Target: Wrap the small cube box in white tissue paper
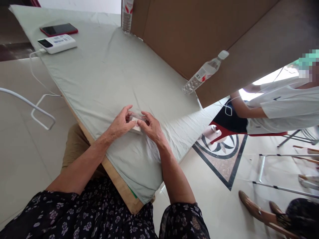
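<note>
Between my hands, near the table's front corner, is a small white block with faint reddish print [136, 128]. It looks like a stack of cards or a little box; I cannot tell which. My left hand [122, 122] curls round its left end, thumb resting on top. From the other side my right hand [151, 126] holds it, with the thumb on the upper face and bent fingers behind. Something thin and see-through shows by the fingertips, too blurred to name. My fingers partly hide the block's far side.
Upright cardboard [179, 36] borders the table's far right side. One water bottle [203, 73] leans by it; another bottle [127, 18] stands farther back. A phone [59, 29] and a corded white power bank [58, 43] lie far left. A person in a white shirt [286, 108] sits right.
</note>
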A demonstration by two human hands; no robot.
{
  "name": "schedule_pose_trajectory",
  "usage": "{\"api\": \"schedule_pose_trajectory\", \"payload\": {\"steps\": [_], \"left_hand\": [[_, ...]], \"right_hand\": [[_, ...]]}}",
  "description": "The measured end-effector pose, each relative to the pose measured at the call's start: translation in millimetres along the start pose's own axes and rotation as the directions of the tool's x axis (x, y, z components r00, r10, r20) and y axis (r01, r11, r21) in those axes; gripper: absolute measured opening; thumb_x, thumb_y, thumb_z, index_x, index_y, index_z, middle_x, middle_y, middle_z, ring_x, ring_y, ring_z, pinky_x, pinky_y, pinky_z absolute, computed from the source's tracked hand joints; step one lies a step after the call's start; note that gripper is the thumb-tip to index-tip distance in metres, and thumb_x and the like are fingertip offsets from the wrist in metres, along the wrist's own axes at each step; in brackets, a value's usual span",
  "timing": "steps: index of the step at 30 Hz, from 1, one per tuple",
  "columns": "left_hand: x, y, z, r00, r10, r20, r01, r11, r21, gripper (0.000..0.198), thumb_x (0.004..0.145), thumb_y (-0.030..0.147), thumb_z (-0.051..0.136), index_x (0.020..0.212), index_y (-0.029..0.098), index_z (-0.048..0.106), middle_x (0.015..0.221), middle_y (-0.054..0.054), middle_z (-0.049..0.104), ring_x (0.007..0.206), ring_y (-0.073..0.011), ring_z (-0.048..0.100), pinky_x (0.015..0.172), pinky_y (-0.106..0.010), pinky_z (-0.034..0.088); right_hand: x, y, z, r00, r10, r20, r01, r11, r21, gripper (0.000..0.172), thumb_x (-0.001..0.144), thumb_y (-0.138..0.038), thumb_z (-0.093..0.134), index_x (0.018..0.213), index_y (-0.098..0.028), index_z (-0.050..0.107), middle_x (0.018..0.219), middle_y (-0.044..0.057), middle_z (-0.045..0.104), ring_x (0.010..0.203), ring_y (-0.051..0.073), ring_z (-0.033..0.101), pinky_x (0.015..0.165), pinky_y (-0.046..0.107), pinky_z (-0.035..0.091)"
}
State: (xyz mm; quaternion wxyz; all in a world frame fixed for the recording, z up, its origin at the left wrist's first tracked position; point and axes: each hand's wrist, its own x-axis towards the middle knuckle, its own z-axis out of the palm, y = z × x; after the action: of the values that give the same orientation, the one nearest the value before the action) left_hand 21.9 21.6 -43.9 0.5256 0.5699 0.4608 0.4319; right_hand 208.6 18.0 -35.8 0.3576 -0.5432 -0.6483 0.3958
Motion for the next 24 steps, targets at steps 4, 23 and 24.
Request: {"api": "schedule_pose_trajectory", "payload": {"steps": [4,23,24], "left_hand": [[0.6,-2.5,0.5,1.0,0.011,-0.011,-0.011,1.0,-0.019,0.091,0.069,0.033,0.068,0.153,0.015,0.037,0.12,-0.013,0.068,0.093,-0.0194,0.07,0.077,-0.032,0.056],[-2.8,-0.4,4.4,0.999,0.035,-0.041,-0.036,0.999,-0.036,0.088,0.073,0.031,0.07,0.154,0.017,0.037,0.113,-0.009,0.069,0.087,-0.0165,0.068,0.074,-0.029,0.053],[-2.8,-0.3,4.6,0.998,0.034,-0.046,-0.036,0.998,-0.045,0.088,0.073,0.031,0.071,0.154,0.017,0.038,0.112,-0.008,0.069,0.086,-0.0161,0.067,0.074,-0.029,0.053]], "right_hand": [[9.2,3.4,-0.3,0.999,0.038,-0.002,-0.037,0.988,0.15,0.05,0.087,-0.055,0.066,0.125,-0.021,0.069,0.098,0.005,0.079,0.088,0.02,0.072,0.084,0.037,0.057],[38.0,-3.1,19.0,0.992,0.128,0.012,-0.117,0.86,0.498,0.047,0.07,-0.052,0.081,0.104,-0.02,0.07,0.078,-0.002,0.063,0.073,0.014,0.06,0.073,0.032,0.052],[38.1,-3.7,19.7,0.992,0.129,0.011,-0.116,0.849,0.516,0.046,0.069,-0.051,0.082,0.102,-0.021,0.07,0.077,-0.003,0.063,0.072,0.014,0.059,0.072,0.031,0.051]]}}
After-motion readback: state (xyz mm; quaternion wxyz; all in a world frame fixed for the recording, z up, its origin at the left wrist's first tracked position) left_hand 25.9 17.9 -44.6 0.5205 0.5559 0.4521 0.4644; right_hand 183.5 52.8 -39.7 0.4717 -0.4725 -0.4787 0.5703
